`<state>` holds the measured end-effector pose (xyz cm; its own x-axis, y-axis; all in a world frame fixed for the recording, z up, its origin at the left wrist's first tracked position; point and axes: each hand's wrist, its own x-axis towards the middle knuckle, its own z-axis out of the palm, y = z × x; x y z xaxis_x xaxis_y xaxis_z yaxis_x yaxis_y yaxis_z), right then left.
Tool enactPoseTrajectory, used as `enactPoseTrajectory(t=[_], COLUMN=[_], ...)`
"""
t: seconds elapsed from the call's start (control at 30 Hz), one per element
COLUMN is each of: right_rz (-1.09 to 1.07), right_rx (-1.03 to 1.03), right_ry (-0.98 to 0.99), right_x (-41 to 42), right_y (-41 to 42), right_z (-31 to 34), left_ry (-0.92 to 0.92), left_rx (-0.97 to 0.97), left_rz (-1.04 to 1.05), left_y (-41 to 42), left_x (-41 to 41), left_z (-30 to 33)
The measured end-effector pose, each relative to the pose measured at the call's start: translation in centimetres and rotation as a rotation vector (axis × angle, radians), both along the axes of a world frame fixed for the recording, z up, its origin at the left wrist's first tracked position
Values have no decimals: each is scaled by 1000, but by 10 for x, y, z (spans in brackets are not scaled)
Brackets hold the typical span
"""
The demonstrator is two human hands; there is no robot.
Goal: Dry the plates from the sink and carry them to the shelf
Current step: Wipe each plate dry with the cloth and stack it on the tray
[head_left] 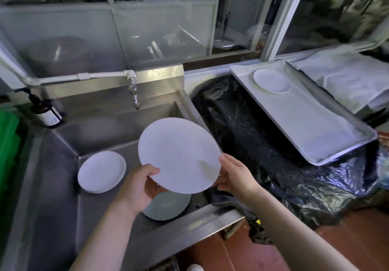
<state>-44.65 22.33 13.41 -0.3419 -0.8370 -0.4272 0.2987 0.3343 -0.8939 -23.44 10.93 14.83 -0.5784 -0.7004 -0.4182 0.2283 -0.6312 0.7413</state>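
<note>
Head view: your left hand (140,183) and right hand (233,173) each grip the rim of a white plate (179,154), tilted above the sink (109,131). Keep both grips firm; it may be wet. No cloth shows, so carry it level toward the tray (311,119) at far right.

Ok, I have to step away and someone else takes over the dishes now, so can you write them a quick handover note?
Left hand and right hand both grip one white plate by its near rim, held above the sink.
A stack of plates lies in the sink at left; another plate lies under the held one.
Done: one plate sits on the metal tray at right.
Left: finish this plate, then the rest. No drying cloth is in hand.
</note>
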Motion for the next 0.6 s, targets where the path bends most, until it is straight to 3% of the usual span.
enactPoseTrajectory(t=[0.3, 0.6], right_rz=[-185, -426], right_rx=[-68, -173], right_ry=[-52, -55], right_x=[-20, -103], right_y=[6, 2], right_z=[-14, -22], left_ry=[-19, -59], left_rx=[28, -252], left_rz=[-139, -135], left_y=[-12, -38], left_x=[-31, -105], left_z=[-6, 6])
